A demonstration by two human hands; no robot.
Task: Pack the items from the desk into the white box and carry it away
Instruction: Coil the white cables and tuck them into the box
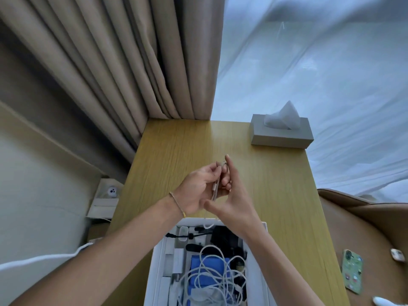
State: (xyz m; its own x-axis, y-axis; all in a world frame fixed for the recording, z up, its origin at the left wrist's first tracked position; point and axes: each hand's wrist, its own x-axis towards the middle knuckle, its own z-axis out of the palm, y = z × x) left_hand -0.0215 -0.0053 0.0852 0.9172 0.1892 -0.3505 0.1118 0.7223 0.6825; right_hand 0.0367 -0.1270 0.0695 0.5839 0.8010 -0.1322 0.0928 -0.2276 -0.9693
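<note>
Both my hands meet above the wooden desk [181,151], just beyond the white box [159,257]. My left hand [198,191] and my right hand [231,195] together hold a thin pale cable [215,188], folded into a small bundle between the fingers. A strand of it hangs down toward the box. The box sits at the desk's near edge and holds tangled white cables [212,274], a blue pouch [207,268], black adapters [223,237] and small white pieces.
A grey tissue box [282,138] stands at the desk's far right corner. Beige curtains [110,62] hang behind on the left. A brown chair [364,228] on the right carries a green phone [352,270]. A wall socket [111,192] sits left of the desk.
</note>
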